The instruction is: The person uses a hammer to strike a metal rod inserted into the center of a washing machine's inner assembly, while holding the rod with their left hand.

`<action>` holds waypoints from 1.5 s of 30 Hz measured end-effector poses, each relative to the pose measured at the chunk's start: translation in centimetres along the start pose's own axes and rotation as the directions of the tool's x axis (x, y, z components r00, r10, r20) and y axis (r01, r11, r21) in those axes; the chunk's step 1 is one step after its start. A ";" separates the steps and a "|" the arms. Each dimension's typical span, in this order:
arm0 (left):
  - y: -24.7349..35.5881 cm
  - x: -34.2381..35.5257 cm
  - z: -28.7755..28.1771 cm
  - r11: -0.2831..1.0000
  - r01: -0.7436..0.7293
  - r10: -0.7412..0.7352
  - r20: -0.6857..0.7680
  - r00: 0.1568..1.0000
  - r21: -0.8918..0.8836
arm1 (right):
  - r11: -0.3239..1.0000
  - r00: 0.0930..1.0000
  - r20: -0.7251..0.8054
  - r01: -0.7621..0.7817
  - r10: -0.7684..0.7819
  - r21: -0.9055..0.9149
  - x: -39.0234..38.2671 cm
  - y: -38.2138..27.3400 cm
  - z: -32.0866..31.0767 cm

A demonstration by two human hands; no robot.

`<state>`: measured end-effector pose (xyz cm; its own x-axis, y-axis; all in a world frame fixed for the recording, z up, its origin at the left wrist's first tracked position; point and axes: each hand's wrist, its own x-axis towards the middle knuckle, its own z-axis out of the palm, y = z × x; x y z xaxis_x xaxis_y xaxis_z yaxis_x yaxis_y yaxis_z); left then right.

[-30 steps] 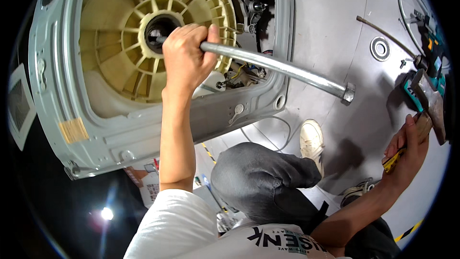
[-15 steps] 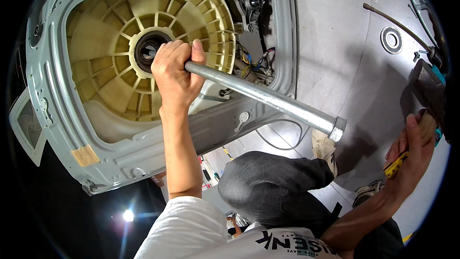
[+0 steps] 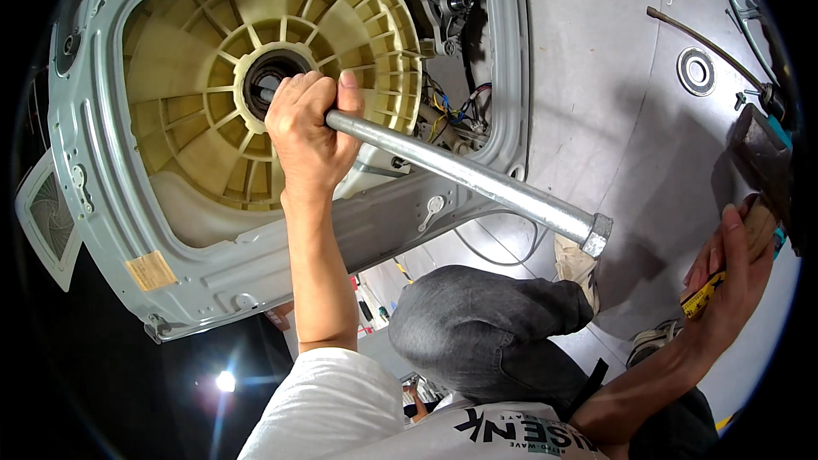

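Observation:
A long steel bar [image 3: 477, 169] with a hexagonal end is gripped near its inner end by my left hand [image 3: 311, 123], fingers wrapped round it. Its tip enters the round hub opening [image 3: 271, 68] of a yellowish ribbed plastic washing machine tub [image 3: 183, 77], and my fist covers part of that opening. The bar slants down to the right. Off to the right, my right hand [image 3: 733, 255] is closed round the handle of a hammer [image 3: 757, 149]. A yellow label shows at its palm, and the dark hammer head stands above the hand.
The grey metal cabinet frame [image 3: 507, 77] surrounds the tub. Coloured wires [image 3: 452, 111] and a metal bracket lie inside it. On the floor are a bearing [image 3: 696, 71], a thin dark rod [image 3: 707, 47] and a small dark bolt [image 3: 743, 100]. My bent knee [image 3: 477, 315] is below the bar.
The view has shifted very slightly against the tub and cabinet. My left hand and the bar sit marginally further left in the picture; both grips are unchanged.

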<state>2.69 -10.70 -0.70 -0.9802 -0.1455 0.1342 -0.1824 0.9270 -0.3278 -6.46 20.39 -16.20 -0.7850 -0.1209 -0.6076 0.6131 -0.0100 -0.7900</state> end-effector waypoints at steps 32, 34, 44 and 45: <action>0.7 1.2 -1.9 0.989 0.095 -0.106 -0.098 0.989 -0.113 | 0.791 0.979 -0.016 0.173 -0.202 0.586 -4.3 -5.7 -3.6; 0.9 1.0 -1.9 0.985 0.104 -0.118 -0.099 0.988 -0.135 | 0.799 0.971 -0.048 0.220 -0.234 0.560 -4.1 -6.3 -5.4; 0.9 1.0 -2.3 0.976 0.145 -0.164 -0.111 0.980 -0.162 | 0.900 0.990 0.070 0.083 -0.125 0.427 -5.9 -6.2 -1.6; 1.2 1.3 -2.4 0.969 0.146 -0.170 -0.109 0.979 -0.198 | 0.908 0.985 0.024 0.149 -0.172 0.391 -5.6 -6.2 -2.2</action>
<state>1.41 -8.98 1.34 -0.9207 -0.2625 0.2890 -0.3050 0.9457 -0.1127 -6.04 23.31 -8.09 -0.8762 -0.1415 -0.4606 0.4750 -0.4151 -0.7760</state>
